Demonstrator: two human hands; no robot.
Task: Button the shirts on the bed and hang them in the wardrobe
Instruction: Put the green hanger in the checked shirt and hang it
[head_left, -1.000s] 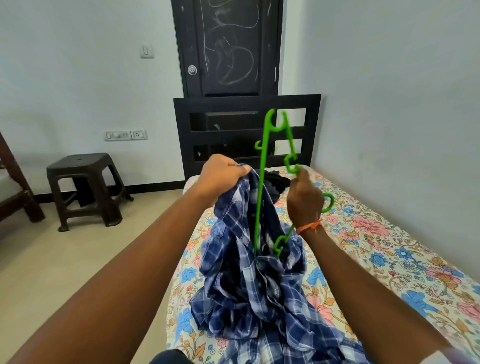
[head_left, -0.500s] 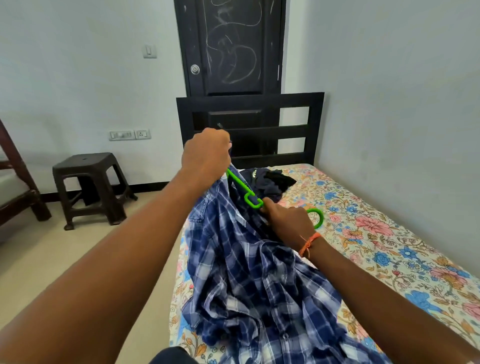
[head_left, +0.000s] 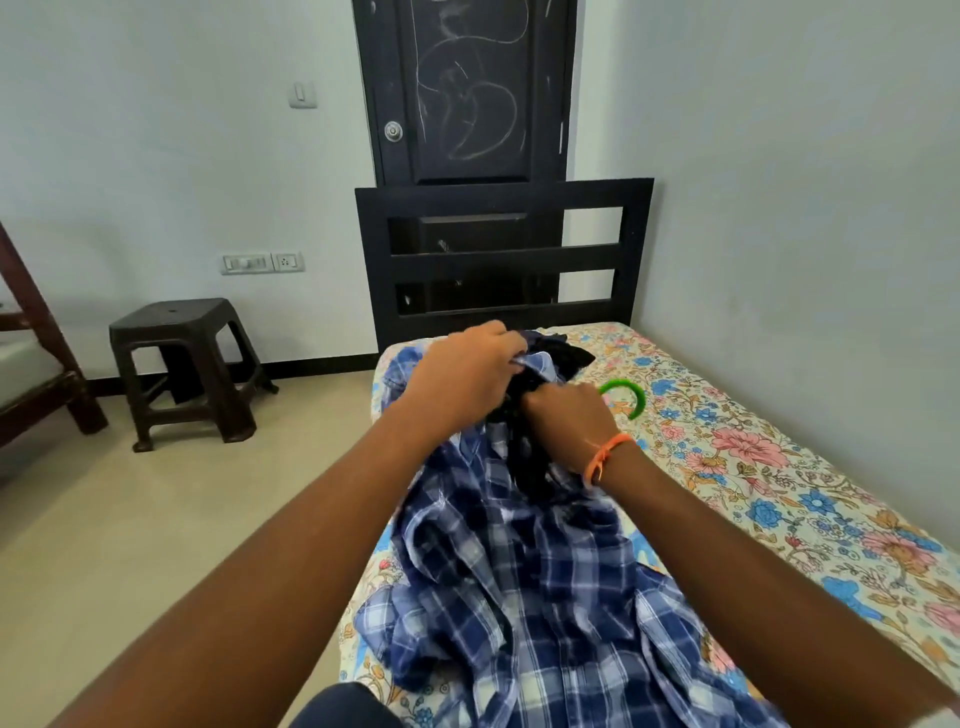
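A blue and white plaid shirt (head_left: 540, 582) lies crumpled along the bed's left side. My left hand (head_left: 467, 379) is closed on the shirt's collar end at the far side. Beside it, my right hand (head_left: 566, 415), with an orange thread at the wrist, is shut on a green plastic hanger (head_left: 631, 397). Only the hanger's curved hook shows, just right of that hand; the rest is hidden inside the shirt. A dark garment (head_left: 566, 356) lies just beyond both hands.
The bed carries a floral sheet (head_left: 779, 493) and ends at a black slatted footboard (head_left: 498, 260), with a black door (head_left: 462, 88) behind it. A grey wall runs along the bed's right. A dark plastic stool (head_left: 182, 364) stands on the tiled floor to the left.
The hanger went from upright above the shirt to lying low inside it. Both hands came down toward the bed, and the shirt now lies flatter.
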